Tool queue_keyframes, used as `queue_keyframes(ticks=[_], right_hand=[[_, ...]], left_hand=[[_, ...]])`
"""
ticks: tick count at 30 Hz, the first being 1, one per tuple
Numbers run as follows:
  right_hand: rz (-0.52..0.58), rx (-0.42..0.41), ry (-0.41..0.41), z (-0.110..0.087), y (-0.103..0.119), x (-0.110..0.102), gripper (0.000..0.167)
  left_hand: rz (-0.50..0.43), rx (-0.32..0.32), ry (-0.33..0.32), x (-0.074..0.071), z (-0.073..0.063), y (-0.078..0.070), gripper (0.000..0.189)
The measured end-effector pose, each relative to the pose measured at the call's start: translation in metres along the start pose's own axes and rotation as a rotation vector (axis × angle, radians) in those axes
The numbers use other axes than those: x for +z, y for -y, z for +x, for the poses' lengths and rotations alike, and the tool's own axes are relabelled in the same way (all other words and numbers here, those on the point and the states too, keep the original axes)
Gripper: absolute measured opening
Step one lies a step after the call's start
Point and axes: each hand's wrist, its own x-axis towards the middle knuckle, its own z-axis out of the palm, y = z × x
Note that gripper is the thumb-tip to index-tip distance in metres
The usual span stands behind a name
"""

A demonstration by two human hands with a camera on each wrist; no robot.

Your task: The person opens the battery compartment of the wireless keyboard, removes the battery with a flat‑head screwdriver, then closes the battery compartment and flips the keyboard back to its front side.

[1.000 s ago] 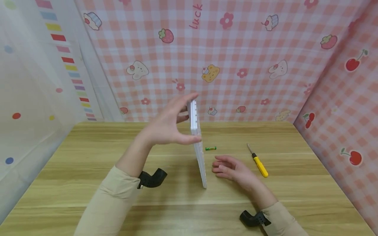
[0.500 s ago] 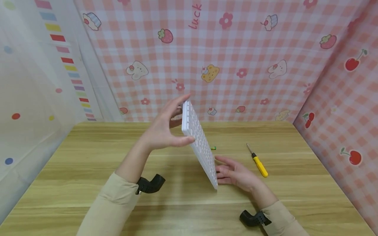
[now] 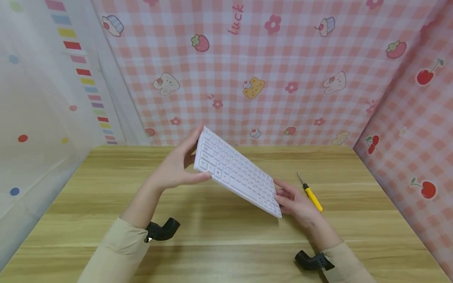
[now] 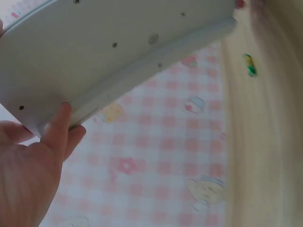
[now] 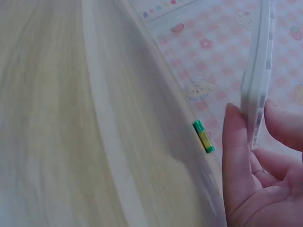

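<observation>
A white keyboard [image 3: 238, 171] is held in the air above the table, keys toward the head camera, its left end higher than its right. My left hand [image 3: 177, 169] grips the raised left end, thumb at the near edge and fingers behind. At the lower right end, my right hand [image 3: 295, 202] pinches the keyboard with the thumb on the key side and fingers underneath. The left wrist view shows the keyboard's plain underside [image 4: 94, 56] with small screws. A green and yellow battery [image 5: 203, 136] lies on the table, hidden behind the keyboard in the head view.
A screwdriver [image 3: 313, 197] with a yellow handle lies on the wooden table [image 3: 226, 251], just beyond the right hand. Pink checked cloth [image 3: 226, 78] hangs behind the table and on the right. A pale dotted sheet [image 3: 39, 129] hangs on the left.
The keyboard has swung from standing almost on edge to a slant, its key side turned into view. The left hand moved left and down with it. The right hand has taken hold of the lower end.
</observation>
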Motion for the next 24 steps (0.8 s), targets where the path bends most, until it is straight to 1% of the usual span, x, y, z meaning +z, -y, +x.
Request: queue_keyframes(ticks=[3, 7, 12, 16, 20, 22, 24], right_hand=[[0.006, -0.026, -0.042, -0.003, 0.001, -0.005, 0.066], [0.019, -0.037, -0.083, -0.008, 0.003, -0.01, 0.067], [0.005, -0.036, -0.112, -0.016, 0.004, -0.015, 0.067], [-0.026, -0.019, -0.131, -0.021, 0.004, -0.015, 0.07], [-0.072, 0.007, -0.145, -0.025, 0.002, -0.013, 0.07], [-0.099, 0.011, -0.142, -0.026, 0.001, -0.012, 0.069], [-0.119, 0.011, -0.13, -0.026, 0.001, -0.011, 0.068]], left_hand=[[-0.057, -0.029, 0.029, -0.003, -0.012, 0.01, 0.111], [-0.107, -0.072, 0.07, -0.005, -0.026, 0.024, 0.113], [-0.132, -0.149, 0.095, -0.003, -0.046, 0.047, 0.115], [-0.085, -0.241, 0.116, -0.001, -0.065, 0.063, 0.12], [-0.036, -0.344, 0.131, 0.002, -0.082, 0.074, 0.124], [-0.027, -0.381, 0.136, 0.003, -0.09, 0.078, 0.125], [-0.012, -0.401, 0.136, 0.004, -0.096, 0.081, 0.125]])
